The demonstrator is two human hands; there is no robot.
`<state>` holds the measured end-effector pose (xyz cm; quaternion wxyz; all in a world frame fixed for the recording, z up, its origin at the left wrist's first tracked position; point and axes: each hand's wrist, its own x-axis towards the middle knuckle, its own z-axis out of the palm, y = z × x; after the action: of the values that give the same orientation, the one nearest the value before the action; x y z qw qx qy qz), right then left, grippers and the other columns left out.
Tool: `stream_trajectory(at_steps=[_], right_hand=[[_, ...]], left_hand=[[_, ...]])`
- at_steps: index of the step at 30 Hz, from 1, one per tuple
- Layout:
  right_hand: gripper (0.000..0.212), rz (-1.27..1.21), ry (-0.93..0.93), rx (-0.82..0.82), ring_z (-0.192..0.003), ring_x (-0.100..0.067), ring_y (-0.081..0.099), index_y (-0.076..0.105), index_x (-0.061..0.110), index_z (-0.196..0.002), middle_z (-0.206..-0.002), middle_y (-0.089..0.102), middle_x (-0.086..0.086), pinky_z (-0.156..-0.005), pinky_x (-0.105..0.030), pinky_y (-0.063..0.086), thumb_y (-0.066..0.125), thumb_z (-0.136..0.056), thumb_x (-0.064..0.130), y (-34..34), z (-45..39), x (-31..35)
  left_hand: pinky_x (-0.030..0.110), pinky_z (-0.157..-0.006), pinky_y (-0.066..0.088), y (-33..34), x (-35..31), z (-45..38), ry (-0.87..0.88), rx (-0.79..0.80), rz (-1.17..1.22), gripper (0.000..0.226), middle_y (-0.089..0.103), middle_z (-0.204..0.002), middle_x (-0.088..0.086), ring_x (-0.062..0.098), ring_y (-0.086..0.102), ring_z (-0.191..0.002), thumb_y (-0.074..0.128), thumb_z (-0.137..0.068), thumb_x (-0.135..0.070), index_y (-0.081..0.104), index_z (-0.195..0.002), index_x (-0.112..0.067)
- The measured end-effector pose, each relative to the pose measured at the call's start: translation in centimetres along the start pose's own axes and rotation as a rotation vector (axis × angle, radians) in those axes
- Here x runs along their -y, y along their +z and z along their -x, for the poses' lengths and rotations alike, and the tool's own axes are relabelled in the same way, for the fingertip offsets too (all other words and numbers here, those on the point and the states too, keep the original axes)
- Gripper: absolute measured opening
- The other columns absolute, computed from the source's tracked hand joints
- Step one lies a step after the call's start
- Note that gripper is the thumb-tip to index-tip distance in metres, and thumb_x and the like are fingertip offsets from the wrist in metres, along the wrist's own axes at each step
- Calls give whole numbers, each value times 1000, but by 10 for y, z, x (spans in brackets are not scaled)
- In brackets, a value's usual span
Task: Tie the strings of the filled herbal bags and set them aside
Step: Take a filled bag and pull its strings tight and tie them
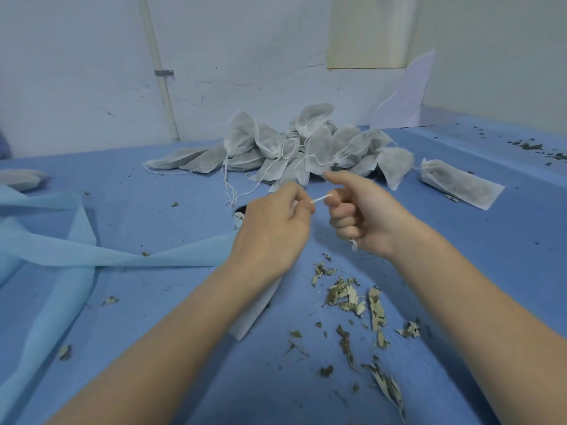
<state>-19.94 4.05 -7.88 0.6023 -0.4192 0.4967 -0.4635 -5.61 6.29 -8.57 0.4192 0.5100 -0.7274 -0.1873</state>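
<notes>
Loose leaf bits [352, 297] lie scattered on the blue tabletop [491, 240] nearest the camera, just this side of the hands. Left hand [273, 228] and right hand [359, 213] meet above them and pull a short white string [320, 198] taut between them. Left fingers pinch one end; right fingers are curled round the other, index extended, with a knotted tail hanging below the fist. Bag [254, 308] being tied lies under the left wrist, mostly hidden, only its white lower corner showing.

Progress, judged: tie in hand is under way, not finished. Pile [306, 148] of filled bags sits beyond the hands near the wall; many show cinched necks with trailing strings, so these look done, though I cannot tell for every one. One bag [460, 184] lies alone right of the pile, and another at the tabletop's far left edge; whether either is tied is unclear. Remaining: finish this knot, set the bag aside.

Surface: blue nonwoven cover, dusted with leaf crumbs. Light-blue fabric strip [76, 250] lies left of the hands. Small round container beyond the left hand, largely hidden. Room: scuffed pale wall, white pipe [159, 69] left of the pile.
</notes>
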Motion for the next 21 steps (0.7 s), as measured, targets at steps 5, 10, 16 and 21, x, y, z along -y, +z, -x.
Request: stream_trajectory(at_steps=[5,10,16,21], right_hand=[[22,-510,134,198,-44,-7,7,58,9,-52,-43,24,9,-36,-16,7,49,-71,16,4,3,-1],[18,-729,45,198,-46,-7,7,62,5,-66,-45,24,7,-35,-17,9,44,-67,7,21,7,-7],[36,-713,-90,161,-38,-7,16,73,4,-82,-47,28,6,-38,-17,10,37,-84,6,34,8,-17],[35,-431,-204,168,-41,-6,21,65,10,-103,-49,40,6,-41,-18,13,35,-87,4,38,8,-20]], left_hand=[[27,-56,29,0,3,1,-6,-37,88,23,36,-50,-6,10,35,-54,48,-94,-31,55,-77,-17],[13,-61,36,1,8,2,-52,-63,156,25,59,-61,-10,2,49,-59,45,-97,-25,55,-76,-17],[11,-54,36,4,8,4,-177,-182,358,8,66,-62,-12,-3,48,-53,55,-92,-24,57,-84,-24],[20,-63,38,6,8,10,-189,-305,322,8,67,-72,-15,3,55,-70,62,-87,-25,62,-79,-22]])
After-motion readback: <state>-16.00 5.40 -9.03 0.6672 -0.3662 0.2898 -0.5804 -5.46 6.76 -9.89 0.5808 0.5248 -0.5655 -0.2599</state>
